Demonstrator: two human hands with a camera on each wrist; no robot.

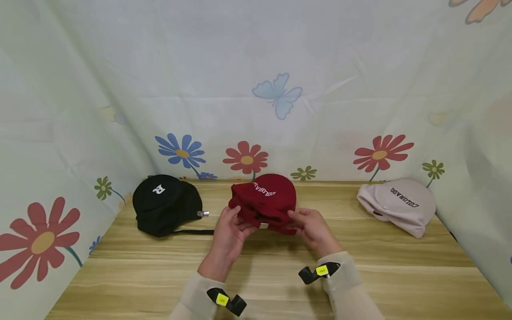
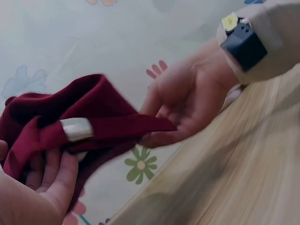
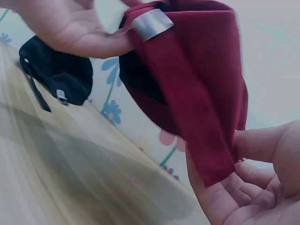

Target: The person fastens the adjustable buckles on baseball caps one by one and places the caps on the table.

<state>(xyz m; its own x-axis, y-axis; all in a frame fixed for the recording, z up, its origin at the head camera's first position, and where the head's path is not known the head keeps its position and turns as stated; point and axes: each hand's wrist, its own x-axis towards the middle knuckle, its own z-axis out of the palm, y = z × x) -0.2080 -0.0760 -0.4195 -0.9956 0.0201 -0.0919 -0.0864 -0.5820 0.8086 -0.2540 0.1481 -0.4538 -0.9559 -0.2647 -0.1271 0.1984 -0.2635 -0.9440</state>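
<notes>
A dark red baseball cap (image 1: 276,195) with white COLORADO lettering is held up over the table, its back strap and silver buckle (image 3: 153,24) facing me. My left hand (image 1: 232,231) grips the cap near the buckle, thumb above and fingers reaching underneath in the head view. On the other side, my right hand (image 1: 314,229) pinches the strap end (image 3: 211,168) and the cap's edge between thumb and fingers. The left wrist view shows the strap (image 2: 126,125) stretched across between both hands. Part of the cap's inside is hidden by folded cloth.
A black cap (image 1: 168,204) with a white R lies at the back left, its loose strap (image 1: 194,232) and metal buckle (image 1: 203,214) pointing right. A pale COLORADO cap (image 1: 404,202) sits at the back right. Flower-printed cloth (image 1: 320,133) hangs behind the wooden table (image 1: 276,275).
</notes>
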